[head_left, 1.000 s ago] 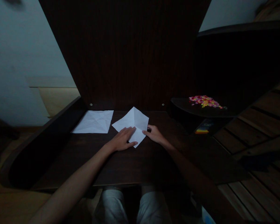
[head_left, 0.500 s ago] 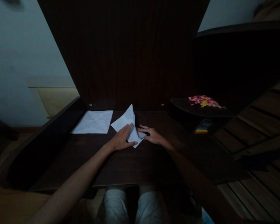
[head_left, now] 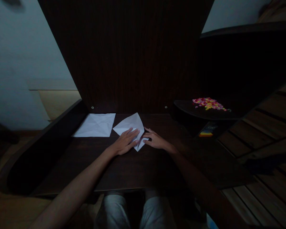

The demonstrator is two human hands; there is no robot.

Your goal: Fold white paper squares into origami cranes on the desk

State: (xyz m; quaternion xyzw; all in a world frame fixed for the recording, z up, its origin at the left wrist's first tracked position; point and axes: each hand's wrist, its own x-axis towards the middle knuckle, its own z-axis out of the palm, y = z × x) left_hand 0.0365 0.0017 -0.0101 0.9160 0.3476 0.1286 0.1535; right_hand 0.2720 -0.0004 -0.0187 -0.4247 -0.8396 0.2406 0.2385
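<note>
A partly folded sheet of white paper [head_left: 130, 122] lies on the dark wooden desk [head_left: 138, 171], one corner pointing to the back and one to the front. My left hand [head_left: 126, 142] rests flat on its left half with the fingers stretched out. At the paper's right edge is my right hand [head_left: 156, 140], fingers extended and apart, touching the fold there. Its fingertips are partly hidden by the raised flap. Left of these, a second white sheet [head_left: 95, 124] with crease lines lies flat.
Small pink, red and yellow pieces [head_left: 209, 103] are heaped on a curved shelf [head_left: 186, 106] at the right. Below it sits a yellow-edged item [head_left: 206, 134]. A raised side panel [head_left: 43, 140] bounds the desk on the left, and a tall back panel [head_left: 133, 57] rises behind.
The paper's upright back flap has come down toward the right and lies flatter. My left fingers have slid a little to the right over it; my right hand stays at the right edge.
</note>
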